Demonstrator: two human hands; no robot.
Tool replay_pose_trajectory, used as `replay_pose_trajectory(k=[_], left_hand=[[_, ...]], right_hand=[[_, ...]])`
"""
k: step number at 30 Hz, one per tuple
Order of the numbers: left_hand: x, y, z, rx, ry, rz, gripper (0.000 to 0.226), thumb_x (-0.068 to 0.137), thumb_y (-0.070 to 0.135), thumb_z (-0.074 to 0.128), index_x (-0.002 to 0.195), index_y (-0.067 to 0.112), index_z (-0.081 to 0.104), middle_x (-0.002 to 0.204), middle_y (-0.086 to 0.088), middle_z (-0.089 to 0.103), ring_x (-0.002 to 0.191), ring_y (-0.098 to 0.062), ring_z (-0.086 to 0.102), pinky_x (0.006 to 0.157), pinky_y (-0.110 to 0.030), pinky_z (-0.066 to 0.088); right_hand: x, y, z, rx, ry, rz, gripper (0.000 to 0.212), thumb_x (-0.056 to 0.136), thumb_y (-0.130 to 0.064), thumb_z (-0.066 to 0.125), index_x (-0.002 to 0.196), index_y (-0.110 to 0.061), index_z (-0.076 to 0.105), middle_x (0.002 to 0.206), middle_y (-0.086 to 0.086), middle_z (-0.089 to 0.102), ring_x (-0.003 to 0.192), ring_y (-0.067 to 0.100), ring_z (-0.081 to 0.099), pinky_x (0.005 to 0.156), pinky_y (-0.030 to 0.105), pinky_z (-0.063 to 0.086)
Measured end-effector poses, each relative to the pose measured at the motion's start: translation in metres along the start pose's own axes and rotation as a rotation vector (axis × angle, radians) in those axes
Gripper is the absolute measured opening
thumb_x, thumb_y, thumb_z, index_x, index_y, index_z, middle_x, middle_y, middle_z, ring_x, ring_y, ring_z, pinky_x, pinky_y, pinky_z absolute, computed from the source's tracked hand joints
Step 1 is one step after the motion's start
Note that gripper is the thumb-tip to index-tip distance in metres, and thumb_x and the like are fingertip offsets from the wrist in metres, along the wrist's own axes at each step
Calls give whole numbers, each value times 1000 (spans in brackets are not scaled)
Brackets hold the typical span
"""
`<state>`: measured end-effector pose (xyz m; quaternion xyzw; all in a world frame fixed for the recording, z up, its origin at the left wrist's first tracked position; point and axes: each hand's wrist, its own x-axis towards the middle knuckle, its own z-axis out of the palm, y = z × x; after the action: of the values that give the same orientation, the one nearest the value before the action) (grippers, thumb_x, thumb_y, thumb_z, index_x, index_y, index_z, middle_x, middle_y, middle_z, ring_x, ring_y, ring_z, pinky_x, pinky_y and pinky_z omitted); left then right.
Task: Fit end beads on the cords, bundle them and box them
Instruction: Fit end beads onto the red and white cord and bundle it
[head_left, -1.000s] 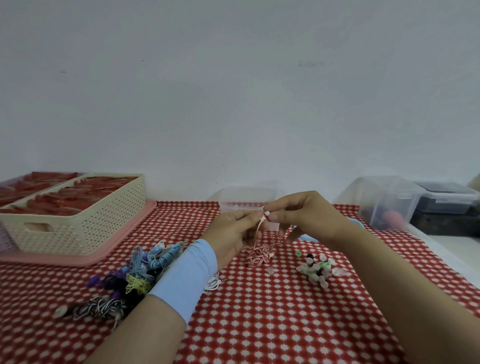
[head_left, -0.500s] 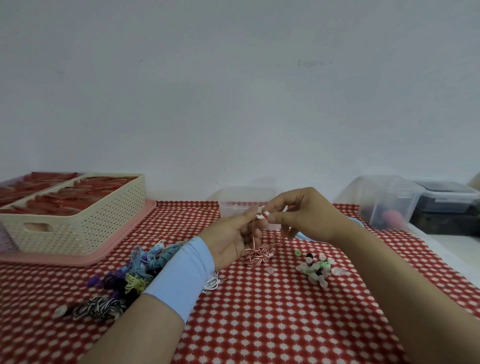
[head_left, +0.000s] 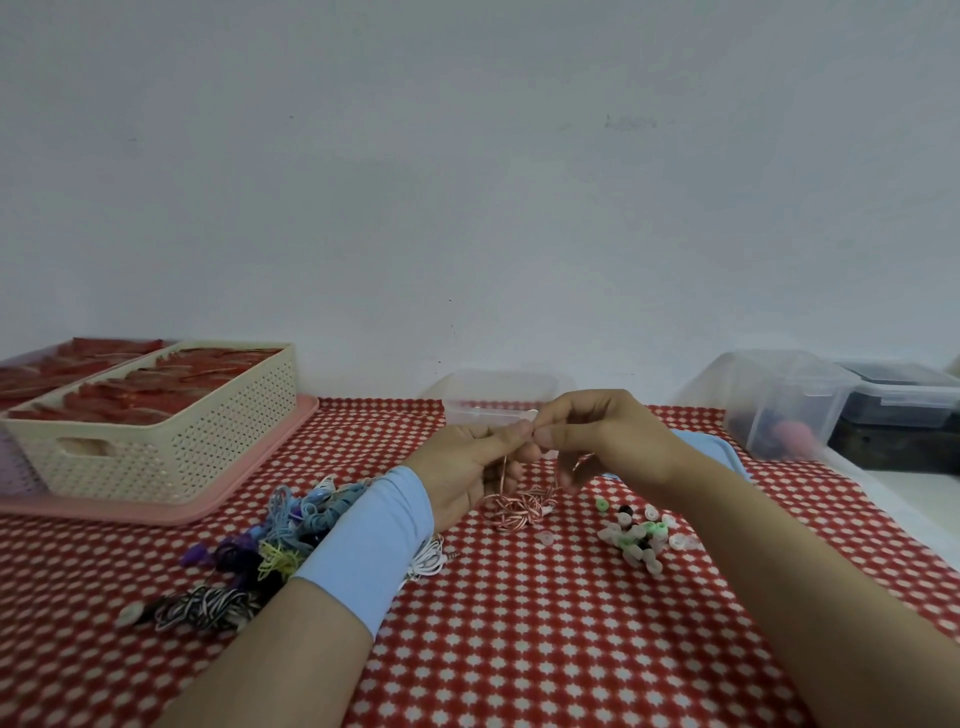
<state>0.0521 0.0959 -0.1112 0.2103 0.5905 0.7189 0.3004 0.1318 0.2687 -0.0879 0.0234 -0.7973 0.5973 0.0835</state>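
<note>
My left hand and my right hand meet fingertip to fingertip above the table, both pinching the end of a red-and-white cord. The rest of that cord hangs down into a loose coil on the cloth below. Whether a bead sits between the fingertips is hidden. A small heap of end beads, white, green and black, lies right of the coil. One loose clear bead lies just below the coil. A pile of other cords in blue, purple, yellow and black-white lies under my left forearm.
A cream perforated basket with red items stands on a pink tray at the left. A clear plastic box sits behind my hands. Clear bins and a dark box stand at the right. A red-and-white patterned cloth covers the table.
My hands have stayed together at the cord's end, shifting slightly; the fingertips have closed tighter on the cord tip. The coil and beads have not moved.
</note>
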Motion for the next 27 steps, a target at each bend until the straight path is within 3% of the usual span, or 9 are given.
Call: replay_pose_trajectory(k=[5,9,12,17,22,27], left_hand=[[1,-2,2,118,75,94,23,85,27,71,94,7,75,77,-4,74,60,-9,60,59,-22,51],[1,-1,3,200,104,155,18,90,27,68,90,10,75,82,-5,75,61,-10,61,64,-24,52],[0,0,2,235,111,166,21,89,29,69,92,9,75,82,-7,76,63,-12,63,65,-25,54],[-1,2,0,422,103,196,22,90,27,69,91,6,77,80,-8,77,63,-13,65,67,-26,57],[-2,2,1,466,138,261,11,88,13,72,94,5,76,79,-6,77,62,-9,68,60,-18,53],[-1,-1,0,598,217,343,14,82,13,78,96,11,77,75,2,77,65,-8,71,69,-20,57]], right_hand=[[4,3,5,90,3,73,12,95,-9,65,101,1,67,87,18,67,58,30,61,56,36,54],[3,2,5,174,-29,105,8,99,-13,57,101,-8,63,89,18,64,62,33,61,56,37,53],[0,-1,-2,86,-45,86,16,97,-10,58,108,-7,70,93,16,72,66,33,63,58,37,54],[-2,-2,-2,-67,-29,52,7,94,-8,67,95,-7,74,88,17,74,64,27,67,56,33,56],[-1,1,0,-58,10,52,5,95,-6,65,97,-4,69,85,13,73,62,29,66,52,32,55],[-1,2,-1,-1,54,89,14,96,-7,64,109,-7,68,98,15,75,64,31,67,51,34,55]])
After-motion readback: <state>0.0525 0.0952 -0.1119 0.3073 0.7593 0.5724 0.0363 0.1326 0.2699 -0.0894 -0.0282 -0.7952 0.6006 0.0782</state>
